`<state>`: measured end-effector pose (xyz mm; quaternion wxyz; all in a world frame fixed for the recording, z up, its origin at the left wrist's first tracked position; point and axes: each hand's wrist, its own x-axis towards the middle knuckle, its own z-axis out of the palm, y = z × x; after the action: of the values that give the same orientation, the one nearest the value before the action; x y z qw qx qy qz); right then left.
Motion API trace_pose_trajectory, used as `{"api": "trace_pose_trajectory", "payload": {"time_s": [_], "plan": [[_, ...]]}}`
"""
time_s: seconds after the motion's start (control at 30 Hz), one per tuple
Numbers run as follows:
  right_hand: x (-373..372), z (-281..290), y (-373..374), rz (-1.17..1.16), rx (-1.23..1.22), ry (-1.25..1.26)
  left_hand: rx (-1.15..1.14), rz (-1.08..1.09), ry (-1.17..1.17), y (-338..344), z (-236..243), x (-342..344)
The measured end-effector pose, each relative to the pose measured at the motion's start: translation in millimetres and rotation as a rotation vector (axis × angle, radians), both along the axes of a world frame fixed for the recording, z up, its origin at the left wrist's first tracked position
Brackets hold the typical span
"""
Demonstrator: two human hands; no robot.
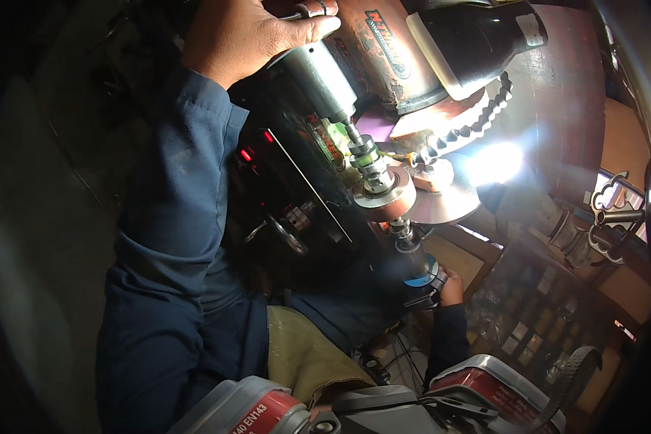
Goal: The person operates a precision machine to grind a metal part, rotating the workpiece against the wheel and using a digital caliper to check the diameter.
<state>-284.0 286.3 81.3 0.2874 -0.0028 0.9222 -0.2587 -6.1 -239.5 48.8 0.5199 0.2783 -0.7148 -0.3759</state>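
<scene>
At the top, my left hand [249, 36] is closed at the upper end of a grey metal cylinder [315, 79], its thumb stretched across beside a short metal piece [315, 9]. Most of that hand's other fingers are out of sight. Below the cylinder, a stepped metal shaft [369, 159] runs down through a round metal workpiece with a brown rim [389, 201]. A shiny wheel [452, 202] sits right next to this rim; whether they touch I cannot tell. Lower down, my right hand [450, 288] grips a blue and black power tool [421, 278] in line with the shaft.
A bright lamp [495, 165] glares behind the wheel. A black segmented hose [474, 123] curves beside a worn motor housing [390, 54] and a black guard [477, 43]. Red lights [246, 154] glow on a dark panel. Grey respirator filters [253, 409] fill the lower edge.
</scene>
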Motion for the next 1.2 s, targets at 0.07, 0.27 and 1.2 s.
{"api": "trace_pose_trajectory", "payload": {"time_s": [0.07, 0.27, 1.2], "plan": [[-11, -1, 2, 0.000, 0.054, -0.078, -0.014, 0.000, 0.003, -1, 0, 0], [-34, -7, 9, 0.089, 0.182, -0.176, -0.005, 0.003, -0.002, -1, -1, 0], [49, -6, -1, 0.064, -0.005, 0.524, 0.075, -0.037, 0.007, 2, -2, 0]]}}
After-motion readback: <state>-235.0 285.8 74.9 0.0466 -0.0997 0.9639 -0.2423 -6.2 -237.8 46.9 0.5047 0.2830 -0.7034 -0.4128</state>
